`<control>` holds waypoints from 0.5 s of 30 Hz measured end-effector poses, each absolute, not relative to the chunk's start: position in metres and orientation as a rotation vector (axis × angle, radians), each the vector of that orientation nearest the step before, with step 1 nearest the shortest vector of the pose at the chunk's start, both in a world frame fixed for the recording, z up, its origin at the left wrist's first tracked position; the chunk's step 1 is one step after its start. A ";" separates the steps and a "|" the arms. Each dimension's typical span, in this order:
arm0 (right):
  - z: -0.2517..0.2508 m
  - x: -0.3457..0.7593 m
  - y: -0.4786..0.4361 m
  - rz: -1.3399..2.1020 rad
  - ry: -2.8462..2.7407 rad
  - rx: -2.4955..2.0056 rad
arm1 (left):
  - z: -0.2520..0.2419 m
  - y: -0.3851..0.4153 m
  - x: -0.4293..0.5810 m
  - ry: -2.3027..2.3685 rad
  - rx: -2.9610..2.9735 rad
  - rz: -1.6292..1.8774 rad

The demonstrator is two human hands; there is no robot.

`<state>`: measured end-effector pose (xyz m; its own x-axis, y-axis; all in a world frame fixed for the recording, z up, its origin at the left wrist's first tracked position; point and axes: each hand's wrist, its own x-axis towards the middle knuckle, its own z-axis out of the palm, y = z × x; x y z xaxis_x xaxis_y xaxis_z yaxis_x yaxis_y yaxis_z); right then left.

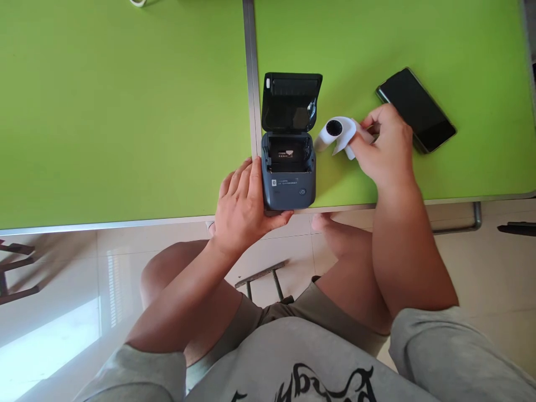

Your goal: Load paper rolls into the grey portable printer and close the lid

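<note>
A small dark blue-grey label printer (288,195) stands at the table's front edge, its black lid (288,103) swung up and its inner bay showing a printed sticker. Against the printer's left side lie the fingers of my left hand (240,204), while the thumb wraps round its front, gripping it. Just right of the printer, my right hand (385,148) pinches the loose end of a white paper roll (347,129) with a dark core. Part of the paper strip is hidden behind the fingers.
A black smartphone (419,111) lies on the green table (125,111), beyond my right hand. A metal seam (250,67) divides the tabletop. At the far edge of view, a white round object (138,2) is cut off. Below are my legs and a stool (262,274).
</note>
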<state>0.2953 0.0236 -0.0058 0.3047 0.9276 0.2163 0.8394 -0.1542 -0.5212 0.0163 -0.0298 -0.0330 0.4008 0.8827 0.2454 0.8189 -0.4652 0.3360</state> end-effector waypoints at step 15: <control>-0.017 0.305 0.021 0.232 -1.678 -1.679 | -0.032 -0.029 0.016 1.505 2.456 0.584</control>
<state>0.3050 0.0210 -0.0172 0.1285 0.9222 0.3646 0.7885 0.1280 -0.6016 0.0165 -0.0294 -0.0319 0.4029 0.8870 0.2256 0.8069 -0.4605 0.3699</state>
